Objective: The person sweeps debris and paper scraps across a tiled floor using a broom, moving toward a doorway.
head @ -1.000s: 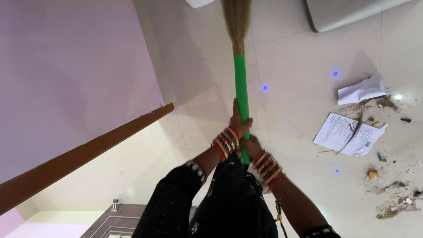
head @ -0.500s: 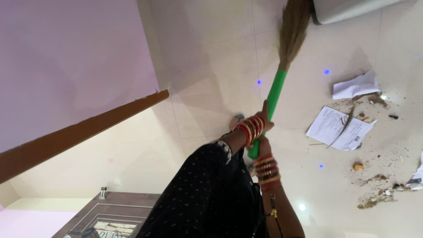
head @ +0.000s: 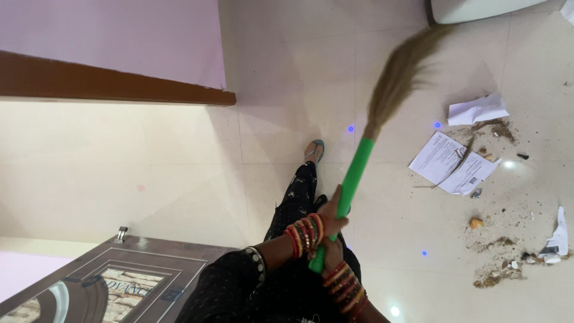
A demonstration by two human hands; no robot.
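Low on the green handle, both hands are clenched around the broom (head: pixel 359 164). The left hand (head: pixel 330 216) wraps the shaft higher up, bangles stacked at the wrist; the right hand (head: pixel 330 251) closes on it just below, near the butt end, partly hidden behind the left wrist. No gap shows between fingers and shaft on either hand.

Handling, as judged: the broom looks light, its handle stiff and smooth (a plastic sleeve, possibly slick in a damp palm), so a two-handed hold on the lower part of the sleeve is the sound place to take it. The straw head (head: pixel 400 75) is soft and springy; it is blurred, fanned out above the tiled floor (head: pixel 287 90) toward the upper right.

Beyond the head lie printed paper sheets (head: pixel 451 164), a crumpled white sheet (head: pixel 477 109), and dirt and scraps (head: pixel 499 263) scattered to the right. A sandalled foot (head: pixel 314 151) stands left of the handle. A dark wooden door (head: pixel 113 281) sits at lower left.
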